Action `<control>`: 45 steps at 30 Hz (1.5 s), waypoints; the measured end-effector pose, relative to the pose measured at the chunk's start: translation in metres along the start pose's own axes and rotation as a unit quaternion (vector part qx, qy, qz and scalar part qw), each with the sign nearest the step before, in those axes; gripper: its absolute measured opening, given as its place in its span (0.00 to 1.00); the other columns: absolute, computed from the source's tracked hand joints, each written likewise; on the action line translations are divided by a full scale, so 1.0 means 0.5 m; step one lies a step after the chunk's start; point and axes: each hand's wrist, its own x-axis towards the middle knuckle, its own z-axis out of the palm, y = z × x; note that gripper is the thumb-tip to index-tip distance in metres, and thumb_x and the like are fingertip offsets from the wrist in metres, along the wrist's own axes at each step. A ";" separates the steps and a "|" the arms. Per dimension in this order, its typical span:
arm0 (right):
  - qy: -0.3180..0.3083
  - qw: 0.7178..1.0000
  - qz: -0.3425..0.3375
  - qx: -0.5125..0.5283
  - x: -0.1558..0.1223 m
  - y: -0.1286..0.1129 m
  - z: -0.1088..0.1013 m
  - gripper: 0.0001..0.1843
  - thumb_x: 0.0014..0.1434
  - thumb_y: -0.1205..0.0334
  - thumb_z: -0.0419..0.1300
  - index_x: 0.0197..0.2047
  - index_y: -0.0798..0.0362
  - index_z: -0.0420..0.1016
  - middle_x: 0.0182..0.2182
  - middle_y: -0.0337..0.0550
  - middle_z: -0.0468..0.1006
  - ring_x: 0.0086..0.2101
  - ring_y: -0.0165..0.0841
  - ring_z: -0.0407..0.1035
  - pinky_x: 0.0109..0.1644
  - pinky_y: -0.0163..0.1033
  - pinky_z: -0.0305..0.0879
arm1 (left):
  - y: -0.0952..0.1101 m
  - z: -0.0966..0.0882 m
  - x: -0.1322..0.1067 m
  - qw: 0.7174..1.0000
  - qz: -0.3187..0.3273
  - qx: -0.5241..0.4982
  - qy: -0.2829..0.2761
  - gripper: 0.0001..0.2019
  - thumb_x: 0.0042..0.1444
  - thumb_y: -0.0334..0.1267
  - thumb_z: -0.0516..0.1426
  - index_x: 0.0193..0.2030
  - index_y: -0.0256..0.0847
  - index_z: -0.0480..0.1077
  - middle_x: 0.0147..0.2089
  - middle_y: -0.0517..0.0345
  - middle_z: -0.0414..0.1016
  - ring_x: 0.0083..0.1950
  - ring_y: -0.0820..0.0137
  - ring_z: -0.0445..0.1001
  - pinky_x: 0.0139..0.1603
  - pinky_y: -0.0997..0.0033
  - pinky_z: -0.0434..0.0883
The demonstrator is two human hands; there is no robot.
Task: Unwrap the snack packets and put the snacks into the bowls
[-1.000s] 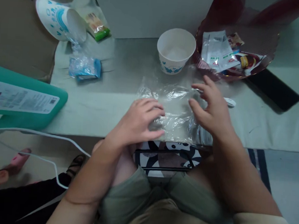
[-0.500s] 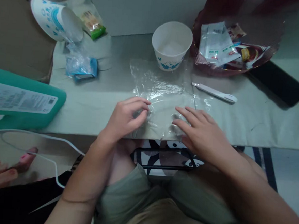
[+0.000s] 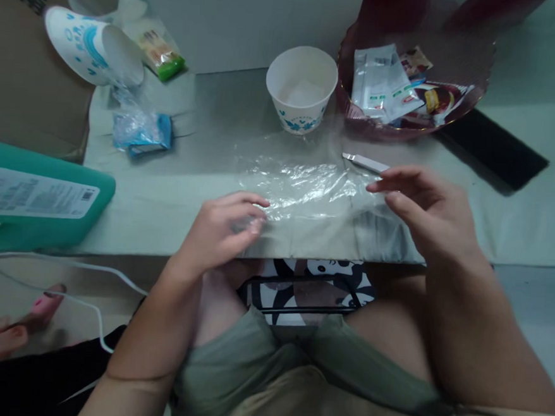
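Note:
A clear crinkled plastic sheet lies flat on the pale green table, near its front edge. My left hand rests on the sheet's left front corner with its fingers curled and pinching the film. My right hand hovers just over the sheet's right edge, fingers stretched out and apart, holding nothing. Its fingertips are close to a slim white tool that lies on the table.
A white paper cup stands behind the sheet, with a dark red bowl of sachets to its right. A black flat object, a tipped cup, a blue packet and a teal container lie around. Another person's fingers show at the lower left.
My right hand has lifted off the sheet's front and moved right and away, toward the white tool. My left hand has stayed curled on the sheet's left corner.

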 end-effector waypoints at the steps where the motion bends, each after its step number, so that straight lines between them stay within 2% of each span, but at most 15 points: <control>1: 0.002 1.000 -0.011 0.029 0.002 0.008 -0.002 0.18 0.58 0.47 0.70 0.48 0.46 0.78 0.42 0.42 0.85 0.45 0.40 0.81 0.52 0.48 0.76 | -0.012 0.000 0.005 0.996 -0.041 -0.063 0.043 0.09 0.62 0.40 0.60 0.34 0.42 0.79 0.44 0.52 0.85 0.45 0.64 0.84 0.50 0.61 0.81; 4: -0.013 0.991 -0.071 0.114 0.003 0.023 -0.005 0.38 0.49 0.30 0.70 0.56 0.42 0.75 0.50 0.45 0.83 0.55 0.46 0.77 0.62 0.55 0.71 | -0.043 -0.005 0.023 0.945 -0.172 -0.232 0.154 0.12 0.56 0.48 0.63 0.30 0.41 0.75 0.33 0.54 0.83 0.37 0.66 0.83 0.36 0.67 0.80; 7: -0.074 0.989 -0.077 0.105 0.000 0.020 0.007 0.52 0.39 0.20 0.69 0.61 0.41 0.70 0.57 0.50 0.79 0.60 0.51 0.74 0.62 0.60 0.71 | -0.054 -0.008 0.035 0.897 -0.260 -0.300 0.192 0.11 0.50 0.46 0.63 0.29 0.41 0.72 0.32 0.53 0.81 0.35 0.65 0.83 0.29 0.72 0.75; 10: -0.082 0.996 -0.020 0.035 -0.003 0.008 0.035 0.39 0.49 0.35 0.73 0.58 0.44 0.71 0.49 0.49 0.83 0.51 0.47 0.79 0.56 0.56 0.76 | -0.054 -0.007 0.043 0.887 -0.294 -0.300 0.190 0.10 0.49 0.44 0.64 0.29 0.40 0.71 0.33 0.52 0.82 0.34 0.66 0.82 0.24 0.76 0.69; 14: 0.051 0.996 0.066 0.013 0.007 0.000 0.072 0.12 0.58 0.55 0.66 0.44 0.47 0.73 0.28 0.37 0.79 0.27 0.33 0.76 0.36 0.43 0.77 | -0.062 -0.001 0.057 0.886 -0.318 -0.272 0.203 0.08 0.50 0.41 0.64 0.31 0.40 0.73 0.33 0.54 0.81 0.31 0.70 0.80 0.20 0.78 0.64; 19: 0.134 0.975 0.174 -0.015 0.028 0.005 0.074 0.21 0.52 0.62 0.63 0.49 0.47 0.68 0.26 0.34 0.79 0.16 0.29 0.65 0.22 0.37 0.64 | -0.088 0.006 0.080 0.887 -0.342 -0.198 0.241 0.04 0.55 0.37 0.61 0.33 0.40 0.73 0.25 0.61 0.75 0.21 0.75 0.69 0.20 0.76 0.59; 22: 0.125 0.961 0.201 -0.140 0.033 0.010 0.069 0.30 0.50 0.63 0.63 0.58 0.47 0.66 0.27 0.34 0.80 0.18 0.33 0.67 0.26 0.41 0.65 | -0.108 0.010 0.092 0.913 -0.326 -0.080 0.230 0.05 0.55 0.38 0.61 0.32 0.40 0.73 0.23 0.63 0.72 0.22 0.74 0.67 0.24 0.74 0.60; 26: 0.115 0.923 0.173 -0.323 0.032 0.013 0.063 0.34 0.52 0.59 0.65 0.63 0.49 0.66 0.27 0.38 0.79 0.29 0.42 0.74 0.40 0.49 0.68 | -0.134 0.005 0.105 0.911 -0.337 0.066 0.228 0.07 0.56 0.41 0.61 0.33 0.41 0.74 0.25 0.62 0.71 0.29 0.70 0.71 0.33 0.69 0.64; 28: 0.136 0.914 0.138 -0.356 0.027 0.010 0.058 0.36 0.54 0.56 0.66 0.65 0.49 0.65 0.35 0.45 0.80 0.33 0.45 0.75 0.43 0.53 0.69 | -0.137 -0.004 0.106 0.905 -0.337 0.092 0.244 0.05 0.56 0.40 0.62 0.36 0.42 0.75 0.26 0.63 0.70 0.31 0.69 0.71 0.38 0.67 0.66; 32: 0.248 0.899 -0.114 -0.342 0.001 -0.009 0.055 0.24 0.61 0.55 0.62 0.59 0.48 0.70 0.50 0.58 0.76 0.46 0.50 0.73 0.48 0.55 0.70 | -0.088 -0.010 0.081 0.899 -0.181 0.138 0.375 0.09 0.53 0.36 0.66 0.41 0.43 0.74 0.39 0.59 0.72 0.40 0.67 0.72 0.47 0.62 0.70; 34: 0.208 0.892 -0.241 -0.320 -0.012 -0.019 0.069 0.16 0.63 0.57 0.60 0.53 0.45 0.73 0.45 0.53 0.79 0.46 0.49 0.74 0.50 0.55 0.70 | -0.045 0.006 0.064 0.907 -0.055 0.176 0.379 0.03 0.60 0.34 0.61 0.40 0.43 0.73 0.41 0.56 0.74 0.42 0.66 0.73 0.49 0.59 0.71; 37: 0.028 0.905 -0.248 -0.344 -0.021 -0.028 0.106 0.15 0.62 0.57 0.60 0.52 0.43 0.75 0.48 0.49 0.82 0.49 0.49 0.76 0.55 0.56 0.70 | 0.003 0.049 0.058 0.966 0.072 0.151 0.199 0.05 0.63 0.36 0.57 0.44 0.43 0.74 0.44 0.54 0.79 0.48 0.62 0.76 0.52 0.58 0.72; 40: -0.083 0.901 -0.104 -0.414 -0.021 -0.029 0.136 0.16 0.64 0.56 0.58 0.52 0.49 0.78 0.49 0.54 0.83 0.49 0.52 0.76 0.47 0.54 0.70 | 0.004 0.084 0.078 0.987 0.016 0.132 0.086 0.09 0.64 0.39 0.56 0.46 0.42 0.76 0.50 0.50 0.81 0.54 0.57 0.77 0.57 0.55 0.70; 43: -0.125 0.891 0.019 -0.435 -0.026 -0.040 0.137 0.19 0.65 0.53 0.56 0.52 0.51 0.79 0.38 0.51 0.86 0.38 0.50 0.78 0.35 0.48 0.65 | -0.025 0.091 0.097 0.986 -0.060 0.135 0.073 0.08 0.63 0.38 0.56 0.42 0.43 0.77 0.47 0.49 0.83 0.54 0.55 0.77 0.59 0.50 0.69; 45: -0.202 0.904 0.062 -0.371 -0.030 -0.054 0.123 0.21 0.65 0.51 0.56 0.55 0.51 0.79 0.33 0.46 0.86 0.33 0.45 0.78 0.33 0.45 0.64 | -0.041 0.087 0.099 0.984 -0.083 0.144 0.070 0.07 0.61 0.36 0.57 0.41 0.44 0.78 0.49 0.50 0.83 0.57 0.52 0.77 0.65 0.44 0.65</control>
